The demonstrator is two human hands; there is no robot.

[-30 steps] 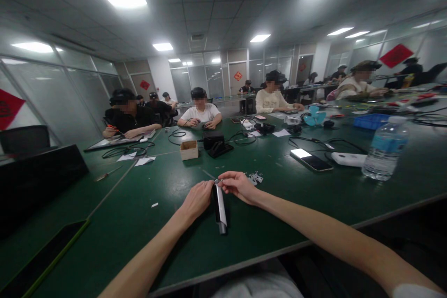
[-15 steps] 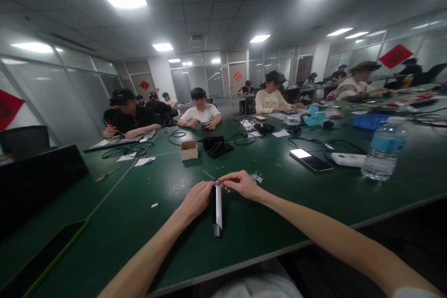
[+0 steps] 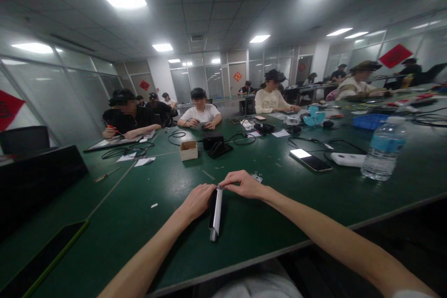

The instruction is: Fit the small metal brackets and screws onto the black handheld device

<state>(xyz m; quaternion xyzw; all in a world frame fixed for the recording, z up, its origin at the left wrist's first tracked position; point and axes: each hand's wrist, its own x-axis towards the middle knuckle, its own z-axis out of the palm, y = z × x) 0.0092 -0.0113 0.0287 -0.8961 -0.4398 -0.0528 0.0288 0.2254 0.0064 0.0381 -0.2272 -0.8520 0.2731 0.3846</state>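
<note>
A long, narrow black-and-white object (image 3: 217, 212) with a silvery near end points toward me on the green table (image 3: 181, 251); its kind is unclear. My left hand (image 3: 198, 201) is closed around its far end, fingertips largely hidden. At that same end, the thumb and fingers of my right hand (image 3: 242, 184) are pinched together beside a tiny shiny piece (image 3: 219, 187), too small to name. Behind the right hand lie several small metal parts (image 3: 257, 178), partly covered by it.
A phone (image 3: 310, 160), a white device (image 3: 347, 159) and a water bottle (image 3: 384, 149) stand to the right. Ahead are a small box (image 3: 189, 150) and a black stand (image 3: 213, 143). A screwdriver (image 3: 104, 175) lies left. Several people sit across the table.
The long object has tilted, its near end swinging slightly left and toward me. My right fingers have shifted a little to the right at its far end.
</note>
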